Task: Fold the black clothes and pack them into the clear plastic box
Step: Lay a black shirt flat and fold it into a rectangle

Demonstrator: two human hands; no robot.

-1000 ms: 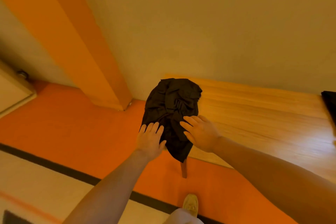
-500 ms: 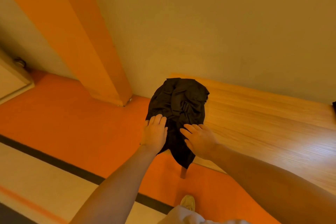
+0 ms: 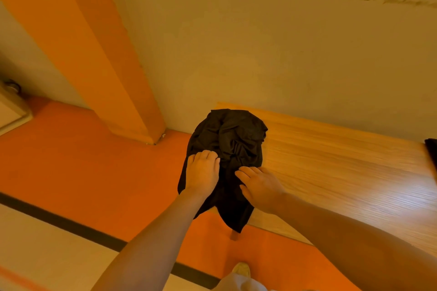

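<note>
Black cloth (image 3: 227,146) lies crumpled in a heap on the left end of the wooden tabletop (image 3: 331,165), with its near part hanging over the corner toward the orange floor (image 3: 82,168). No box shows in this view; only a dark edge of something (image 3: 431,153) sits at the far right of the tabletop, too cut off to tell what it is. Both bare arms reach forward from the near side. Left hand (image 3: 202,172) lies palm down on the left part of the cloth, its fingers (image 3: 208,156) together and bent a little at the tips, pressing rather than gripping. Right hand (image 3: 260,184) rests just beside it on the cloth's right part, fingers (image 3: 246,172) straight and slightly spread, holding nothing.
</note>
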